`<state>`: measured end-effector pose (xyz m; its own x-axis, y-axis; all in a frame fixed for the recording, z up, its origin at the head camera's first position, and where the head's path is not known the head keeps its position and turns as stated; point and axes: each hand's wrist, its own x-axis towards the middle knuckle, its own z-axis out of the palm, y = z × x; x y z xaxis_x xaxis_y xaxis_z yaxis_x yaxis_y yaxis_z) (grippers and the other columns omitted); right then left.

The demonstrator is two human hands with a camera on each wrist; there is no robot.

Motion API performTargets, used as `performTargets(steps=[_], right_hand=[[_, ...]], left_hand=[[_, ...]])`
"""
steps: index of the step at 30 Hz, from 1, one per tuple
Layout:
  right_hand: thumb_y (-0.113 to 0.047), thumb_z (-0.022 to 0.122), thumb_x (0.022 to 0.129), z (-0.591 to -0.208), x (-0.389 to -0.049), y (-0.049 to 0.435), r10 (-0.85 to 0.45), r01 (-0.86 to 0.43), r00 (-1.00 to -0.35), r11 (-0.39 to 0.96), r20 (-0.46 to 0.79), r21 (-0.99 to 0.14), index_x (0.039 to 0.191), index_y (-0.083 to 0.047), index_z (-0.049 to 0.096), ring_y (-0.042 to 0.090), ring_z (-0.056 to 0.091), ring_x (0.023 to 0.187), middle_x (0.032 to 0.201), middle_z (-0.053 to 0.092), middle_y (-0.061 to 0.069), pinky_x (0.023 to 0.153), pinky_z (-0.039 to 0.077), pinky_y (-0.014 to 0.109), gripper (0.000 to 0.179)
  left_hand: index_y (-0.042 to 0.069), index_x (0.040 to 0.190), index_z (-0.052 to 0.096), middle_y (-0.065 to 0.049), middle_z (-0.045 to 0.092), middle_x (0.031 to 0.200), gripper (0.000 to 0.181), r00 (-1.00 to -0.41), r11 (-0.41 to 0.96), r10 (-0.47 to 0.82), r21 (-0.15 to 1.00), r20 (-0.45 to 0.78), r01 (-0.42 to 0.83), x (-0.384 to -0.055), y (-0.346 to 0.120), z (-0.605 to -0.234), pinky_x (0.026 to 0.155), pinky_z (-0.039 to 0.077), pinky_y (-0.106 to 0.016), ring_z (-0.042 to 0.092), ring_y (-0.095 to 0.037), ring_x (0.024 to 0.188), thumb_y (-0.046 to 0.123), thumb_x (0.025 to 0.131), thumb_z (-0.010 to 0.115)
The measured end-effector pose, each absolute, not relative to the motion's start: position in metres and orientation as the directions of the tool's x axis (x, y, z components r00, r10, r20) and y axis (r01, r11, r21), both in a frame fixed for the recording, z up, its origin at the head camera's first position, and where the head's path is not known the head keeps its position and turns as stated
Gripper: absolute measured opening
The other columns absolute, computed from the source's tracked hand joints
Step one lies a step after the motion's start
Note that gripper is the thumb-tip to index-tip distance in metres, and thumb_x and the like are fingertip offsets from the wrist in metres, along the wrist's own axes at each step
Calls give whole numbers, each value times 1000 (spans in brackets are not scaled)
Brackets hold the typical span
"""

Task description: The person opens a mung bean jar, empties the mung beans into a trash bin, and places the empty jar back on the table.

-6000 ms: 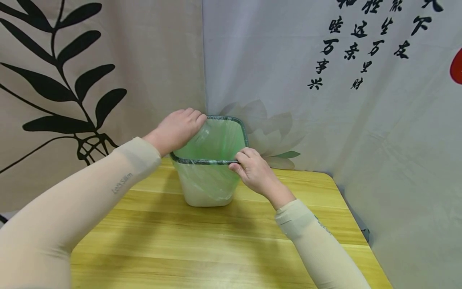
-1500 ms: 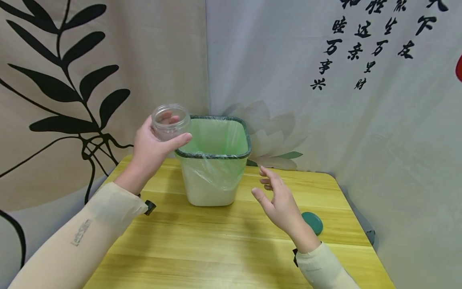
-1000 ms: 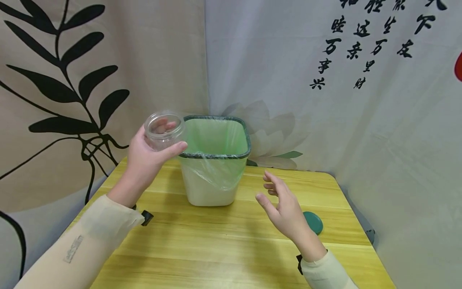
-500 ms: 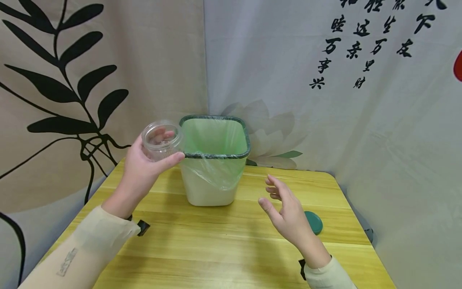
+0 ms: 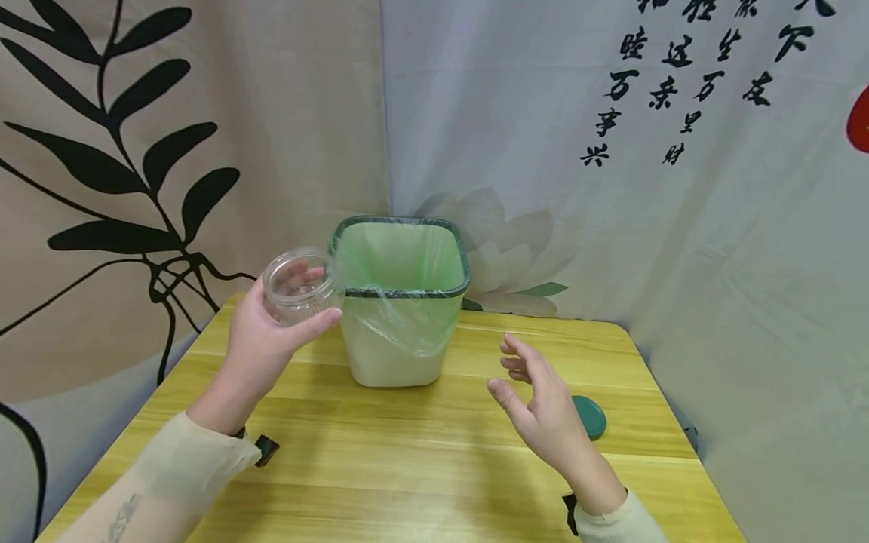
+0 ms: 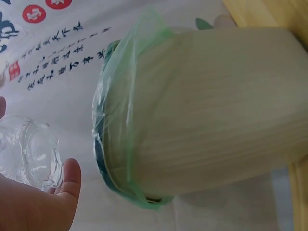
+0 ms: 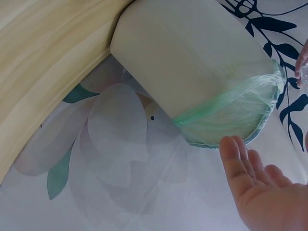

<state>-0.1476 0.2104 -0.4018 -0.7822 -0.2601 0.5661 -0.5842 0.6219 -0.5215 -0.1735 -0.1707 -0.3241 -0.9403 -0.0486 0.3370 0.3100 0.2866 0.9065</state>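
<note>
My left hand point(image 5: 261, 339) grips a clear jar point(image 5: 299, 302) with no lid on it, fingers around the far side and thumb in front. The jar's round mouth tips up toward the head camera, and its inside looks empty. Just right of it, a pale waste bin point(image 5: 397, 366) stands upright on the table, lined with a thin green bag point(image 5: 407, 253) folded over its dark green rim. My right hand point(image 5: 546, 415) hovers over the table right of the bin, fingers apart and holding nothing. A round dark green lid point(image 5: 592, 418) lies beside that wrist, partly covered by it.
The yellow wood-grain table point(image 5: 380, 467) has its right edge running beside the lid. Behind it hangs a pale cloth backdrop point(image 5: 516, 113) with printed leaves and characters, close to the bin's back. A black cable point(image 5: 37, 460) curves at the far left.
Six seconds ago both hands were at the bin's rim. Since then the left hand has drawn the jar left and down, away from the bin; the right hand has let go and shifted right and down.
</note>
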Motion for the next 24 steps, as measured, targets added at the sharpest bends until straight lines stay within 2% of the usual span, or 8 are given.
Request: performTargets(steps=[13, 24], right_hand=[[-16, 73, 103, -409, -139, 208, -251, -582, -788, 602, 563, -546, 161, -11, 44, 25, 70, 124, 148, 62, 5, 100, 62, 43, 65], [-19, 71, 104, -413, -135, 213, -228, -533, -825, 617, 518, -579, 159, -11, 46, 25, 70, 123, 148, 63, 5, 99, 62, 45, 61]], left_hand=[[21, 153, 50, -4, 65, 148, 78, -933, 259, -35, 905, 357, 336, -162, -165, -363, 102, 52, -10, 64, -5, 128, 21, 88, 91], [19, 153, 50, -5, 63, 148, 81, -941, 216, -38, 922, 338, 322, -158, -151, -392, 105, 51, -12, 63, -8, 130, 17, 85, 93]])
